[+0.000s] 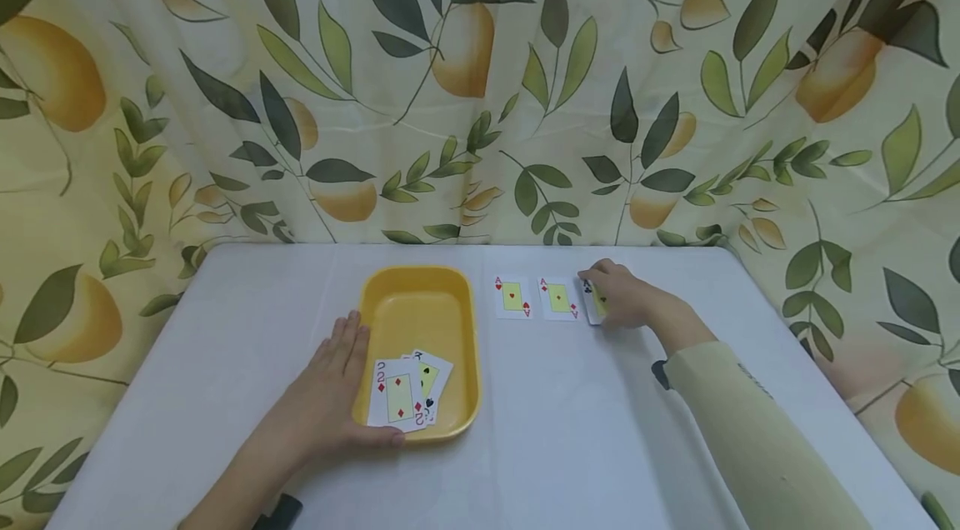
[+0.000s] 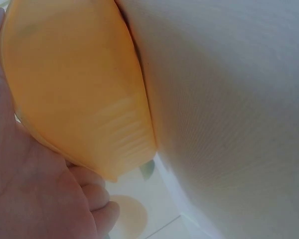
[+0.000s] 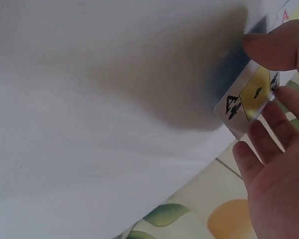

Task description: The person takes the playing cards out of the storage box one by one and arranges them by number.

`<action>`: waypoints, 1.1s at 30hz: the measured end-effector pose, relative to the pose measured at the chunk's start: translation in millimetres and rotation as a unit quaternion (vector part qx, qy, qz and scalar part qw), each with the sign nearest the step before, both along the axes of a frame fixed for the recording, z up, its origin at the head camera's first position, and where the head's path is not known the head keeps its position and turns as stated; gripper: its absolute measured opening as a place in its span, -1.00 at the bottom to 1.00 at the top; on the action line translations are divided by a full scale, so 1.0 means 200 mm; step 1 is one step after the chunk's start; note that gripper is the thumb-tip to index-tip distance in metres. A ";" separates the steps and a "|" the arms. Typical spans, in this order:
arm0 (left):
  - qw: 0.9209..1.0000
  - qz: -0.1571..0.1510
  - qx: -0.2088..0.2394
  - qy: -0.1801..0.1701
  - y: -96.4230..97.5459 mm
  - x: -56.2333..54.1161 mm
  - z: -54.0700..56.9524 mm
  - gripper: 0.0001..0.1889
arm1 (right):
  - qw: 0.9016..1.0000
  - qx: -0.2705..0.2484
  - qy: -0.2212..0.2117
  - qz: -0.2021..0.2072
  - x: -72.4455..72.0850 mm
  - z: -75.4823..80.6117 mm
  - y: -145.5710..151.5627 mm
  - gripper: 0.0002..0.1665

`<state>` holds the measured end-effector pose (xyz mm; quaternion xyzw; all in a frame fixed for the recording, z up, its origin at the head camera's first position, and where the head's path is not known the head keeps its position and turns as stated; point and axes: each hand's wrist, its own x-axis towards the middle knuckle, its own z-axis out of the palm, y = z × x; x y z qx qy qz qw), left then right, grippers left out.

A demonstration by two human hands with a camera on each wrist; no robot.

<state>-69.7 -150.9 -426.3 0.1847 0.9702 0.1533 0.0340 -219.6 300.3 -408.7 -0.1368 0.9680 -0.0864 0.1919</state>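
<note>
My right hand [image 1: 622, 295] pinches an ace of clubs [image 3: 254, 94] by its edges, at the right end of a short row of cards. In the right wrist view the card is tilted, one side raised off the white tabletop. Left of it lie the ace of diamonds [image 1: 558, 299] and the ace of hearts [image 1: 513, 298], face up. My left hand [image 1: 326, 392] rests against the left side of a yellow tray [image 1: 474, 347], fingers straight along the rim and thumb across the near corner. The two of diamonds [image 1: 390, 397] lies in the tray, overlapping a spade card [image 1: 441, 369].
The white-covered table [image 1: 555, 430] reaches back to a curtain [image 1: 480, 138] printed with fruit and leaves. The same print hangs beside both table edges. A dark band [image 1: 279, 512] shows at my left wrist.
</note>
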 end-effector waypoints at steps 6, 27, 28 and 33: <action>1.000 0.002 0.000 -0.007 0.00 0.00 0.00 0.56 | 1.000 0.008 -0.010 -0.008 0.01 -0.03 0.01 0.15; 1.000 -0.008 0.005 0.002 -0.01 0.00 0.01 0.55 | 0.976 -0.102 0.081 0.175 0.34 0.25 -0.68 0.06; 1.000 -0.007 0.004 0.001 -0.01 0.00 0.01 0.55 | 0.974 -0.103 0.081 0.183 0.36 0.25 -0.72 0.06; 1.000 -0.002 0.001 -0.006 -0.01 0.00 0.01 0.53 | 0.968 -0.100 0.073 0.219 0.42 0.22 -0.85 0.08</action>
